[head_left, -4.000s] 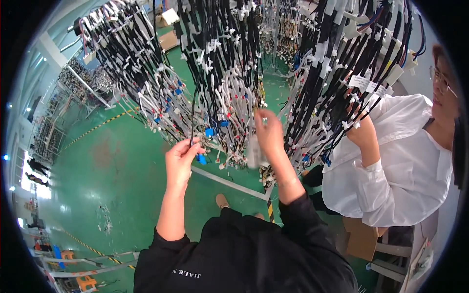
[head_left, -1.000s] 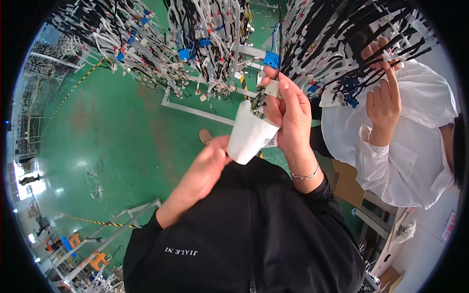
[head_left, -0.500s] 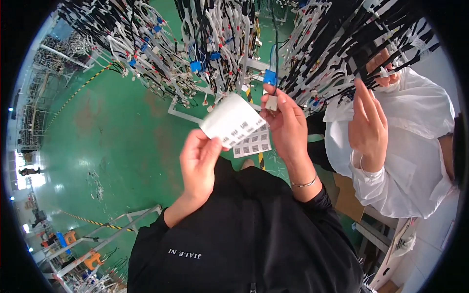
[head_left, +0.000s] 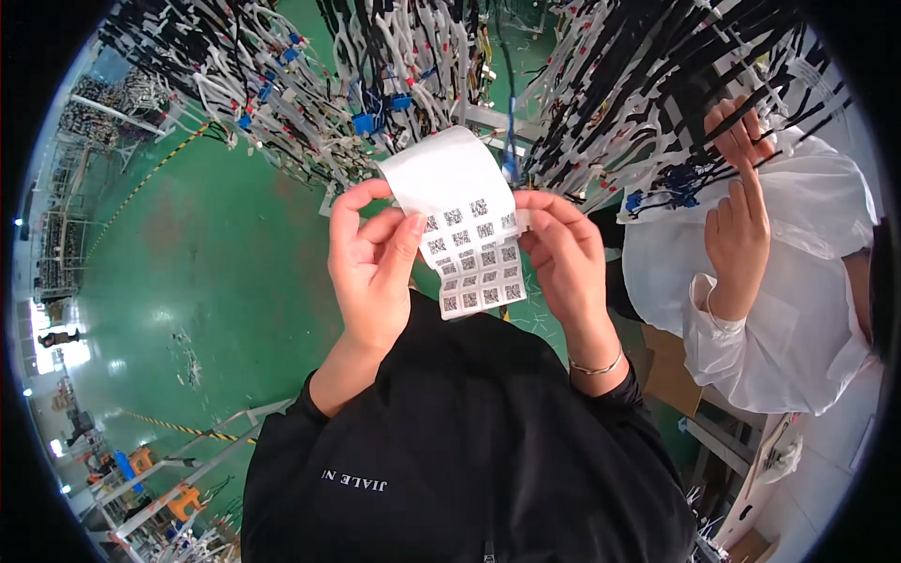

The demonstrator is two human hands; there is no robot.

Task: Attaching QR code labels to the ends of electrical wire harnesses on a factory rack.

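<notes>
Label strip (head_left: 469,223) runs lengthwise toward the body (head_left: 460,432), left hand (head_left: 374,272) pinching its left edge, right hand (head_left: 571,263) curled at the other, can't tell on what.

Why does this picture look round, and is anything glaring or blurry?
In the head view throughout: the fisheye lens makes it round; a bright patch glares at far left; the label sheet looks fairly sharp, but the blue connector near the right hand looks blurred.
</notes>
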